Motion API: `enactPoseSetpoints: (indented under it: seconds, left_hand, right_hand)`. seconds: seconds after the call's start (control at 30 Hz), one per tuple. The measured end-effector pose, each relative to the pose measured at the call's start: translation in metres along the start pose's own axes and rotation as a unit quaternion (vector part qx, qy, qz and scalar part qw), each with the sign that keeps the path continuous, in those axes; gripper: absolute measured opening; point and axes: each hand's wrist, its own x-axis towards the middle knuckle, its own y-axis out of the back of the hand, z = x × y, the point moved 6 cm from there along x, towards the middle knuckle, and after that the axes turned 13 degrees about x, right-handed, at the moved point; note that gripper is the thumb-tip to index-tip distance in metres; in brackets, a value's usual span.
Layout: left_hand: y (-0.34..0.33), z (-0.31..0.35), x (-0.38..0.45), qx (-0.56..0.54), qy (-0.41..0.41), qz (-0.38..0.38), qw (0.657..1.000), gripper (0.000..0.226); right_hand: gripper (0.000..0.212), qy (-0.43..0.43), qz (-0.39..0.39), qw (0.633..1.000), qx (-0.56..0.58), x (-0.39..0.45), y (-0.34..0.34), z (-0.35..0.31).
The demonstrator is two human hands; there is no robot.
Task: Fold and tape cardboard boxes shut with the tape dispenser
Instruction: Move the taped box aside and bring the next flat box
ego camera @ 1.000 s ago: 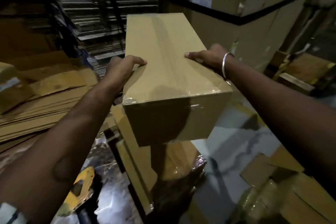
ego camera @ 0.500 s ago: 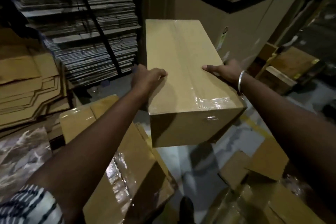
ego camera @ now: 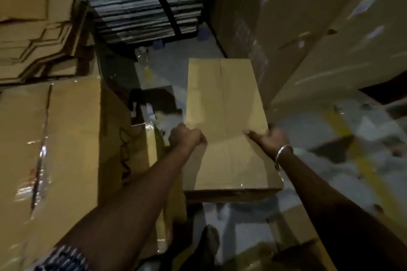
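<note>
Far left, upper corner: a pile of flattened cardboard sheets [ego camera: 33,37], edges stepped and uneven. Below it, a large closed carton [ego camera: 63,138] with a glossy strip of clear tape [ego camera: 40,160] running along its top seam; dark scribbled marks show on its right-hand face. At the bottom left edge, a striped sleeve [ego camera: 63,259] covers the upper part of the left arm. Top centre: a strapped bundle of flat cardboard [ego camera: 141,0] stacked in grey layers, crossed by a dark band. Centre: the left hand [ego camera: 187,138], fingers curled into a tight grip over the left edge of the cardboard box [ego camera: 224,121], thumb side uppermost. The box is held between both hands above the pale floor [ego camera: 330,130], its long axis pointing away from the viewer, top face uppermost with a seam running lengthwise down the middle; small glints near its near edge suggest tape, though motion blur hides the detail. Its far right corner lies just beside the tall cartons [ego camera: 319,28]. Right of centre: the right hand [ego camera: 267,138], fingers wrapped over the right edge of the box, a metal bangle [ego camera: 283,154] on the wrist. Far right: the tall cartons form a wall, and yellow markings [ego camera: 363,165] cross the floor.
</note>
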Motion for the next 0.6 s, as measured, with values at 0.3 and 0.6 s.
enactPoseSetpoints:
  seconds: [0.3, 0.6]
  left_hand:
    - [-0.152, -0.136, 0.083, 0.005, 0.073, 0.009, 0.997, 0.046]
    - [-0.275, -0.228, 0.161, 0.060, 0.054, -0.009, 0.997, 0.067]
  right_hand:
    - [0.064, -0.021, -0.107, 0.992, -0.063, 0.107, -0.097, 0.192]
    - [0.072, -0.076, -0.171, 0.982, -0.038, 0.193, -0.168, 0.360]
